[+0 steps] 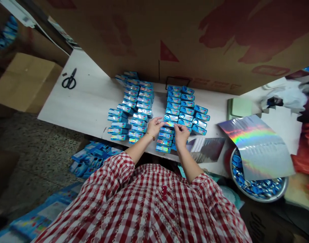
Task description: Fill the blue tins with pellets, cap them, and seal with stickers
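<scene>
My left hand (154, 127) and my right hand (181, 135) are close together over the rows of small blue boxes. Between their fingertips a narrow, shiny rainbow-coloured sticker strip (169, 124) is stretched, one end pinched in each hand. It lies across the top of one box in the right-hand group; whether it is pressed down there I cannot tell. Toward me, several blue boxes (164, 148) carry similar shiny strips on top. Boxes farther back in that group (173, 100) show round openings. Left of my hands stands another group of blue boxes (145, 94), many with shiny tops.
A large cardboard box (144, 40) walls off the table's back. Scissors (69, 81) lie at the left. A rainbow-sheen sheet (260, 145) covers part of a metal bowl (283, 189) of blue pieces at the right. A partly used sticker sheet (207, 148) lies near my right forearm.
</scene>
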Tool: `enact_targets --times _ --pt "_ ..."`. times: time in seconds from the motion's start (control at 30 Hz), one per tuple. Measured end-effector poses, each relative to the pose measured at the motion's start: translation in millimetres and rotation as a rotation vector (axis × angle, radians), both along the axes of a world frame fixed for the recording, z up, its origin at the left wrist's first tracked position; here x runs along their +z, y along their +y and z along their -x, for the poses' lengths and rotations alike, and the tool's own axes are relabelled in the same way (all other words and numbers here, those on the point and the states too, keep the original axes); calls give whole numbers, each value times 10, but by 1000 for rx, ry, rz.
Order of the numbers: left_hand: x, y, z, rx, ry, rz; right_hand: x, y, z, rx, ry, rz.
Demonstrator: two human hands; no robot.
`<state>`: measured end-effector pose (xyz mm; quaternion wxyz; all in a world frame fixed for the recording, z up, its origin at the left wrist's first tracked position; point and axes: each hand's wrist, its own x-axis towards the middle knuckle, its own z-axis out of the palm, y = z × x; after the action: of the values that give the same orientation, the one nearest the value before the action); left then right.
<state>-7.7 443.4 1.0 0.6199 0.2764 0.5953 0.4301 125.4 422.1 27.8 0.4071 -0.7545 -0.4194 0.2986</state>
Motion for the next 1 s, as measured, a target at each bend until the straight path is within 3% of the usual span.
enact_targets --times 0.1,0.3,0.4,0.47,0.6,0.7,0.77,0.87,0.93,1.0 --pt "-160 104 31 -14 166 10 -144 19 97 38 -233 -20" --pt "-372 145 -39 -81 378 46 -268 83 108 145 -588 78" --pt "-418 146 -23 -137 470 58 -252 105 137 194 -702 119" --pt "-408 144 28 -176 548 51 -156 70 169 241 -754 100" --pt "-240 97 84 -216 643 -103 240 -183 9 367 -808 -92" --pt "-2 4 -102 -226 601 -349 528 -438 -482 241 -828 -253" --pt "167 -81 -362 -326 541 -516 622 -562 -919 110 -848 -290" --pt "356 -201 -843 -585 471 -634 580 -620 -1482 163 -884 -217" --pt "406 -249 -1120 -745 447 -567 468 -594 -1693 320 -918 -115" --pt "398 -270 -1304 -825 449 -457 345 -563 -1774 456 -958 -40"
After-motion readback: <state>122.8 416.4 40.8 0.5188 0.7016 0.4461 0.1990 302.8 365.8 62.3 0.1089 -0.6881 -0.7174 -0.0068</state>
